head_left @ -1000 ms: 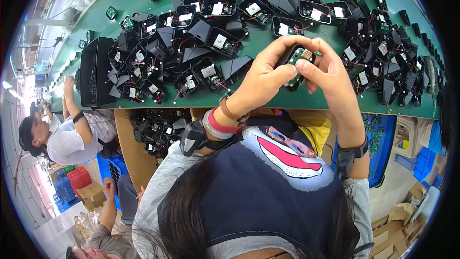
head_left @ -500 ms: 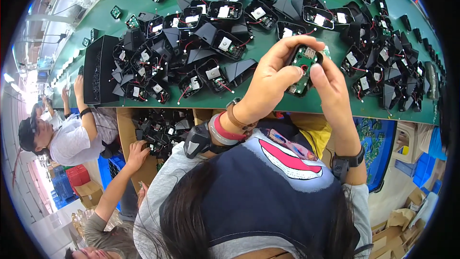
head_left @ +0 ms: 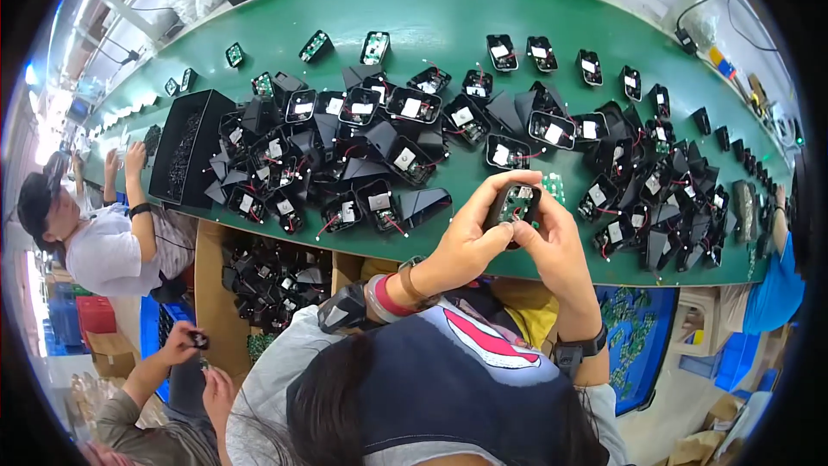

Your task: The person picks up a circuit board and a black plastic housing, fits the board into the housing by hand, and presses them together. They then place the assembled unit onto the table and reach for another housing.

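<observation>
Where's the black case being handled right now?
In the head view, the black case is right of centre, held between the left hand and the right hand, with the green table behind it in the picture.

The held housing (head_left: 499, 206) looks like smooth plastic.

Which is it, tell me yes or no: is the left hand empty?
No, the left hand and right hand together hold a black case.

The green table (head_left: 414, 17) is carrying a left heap (head_left: 379, 136) and a right heap (head_left: 653, 186) of black casings. A black box (head_left: 207, 147) is standing beside the left heap. Other casings (head_left: 501, 52) are lying spaced apart along the far side.
</observation>
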